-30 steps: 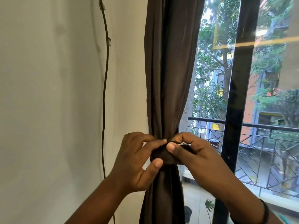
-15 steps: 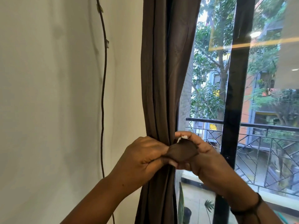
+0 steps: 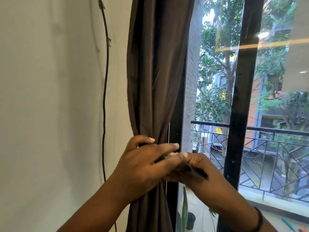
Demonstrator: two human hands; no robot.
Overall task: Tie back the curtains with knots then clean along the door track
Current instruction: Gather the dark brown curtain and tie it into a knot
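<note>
A dark brown curtain (image 3: pixel 157 72) hangs gathered at the left edge of the glass door and narrows where my hands meet it. My left hand (image 3: pixel 142 166) wraps over the gathered part, fingers laid across to the right. My right hand (image 3: pixel 199 171) lies just right of it and partly under it, pinching a dark strip of curtain fabric (image 3: pixel 195 170) that sticks out to the right. The knot itself is hidden under my hands. The door track is out of view.
A white wall (image 3: pixel 50 106) fills the left, with a thin dark cable (image 3: pixel 105 97) running down it. The black door frame (image 3: pixel 240 97) stands right of the curtain. Through the glass are a balcony railing (image 3: pixel 275 131), trees and buildings.
My left hand has moved over the gathered fabric and across my right fingers. My right hand has drawn a strip of fabric out to the right. The view has shifted slightly.
</note>
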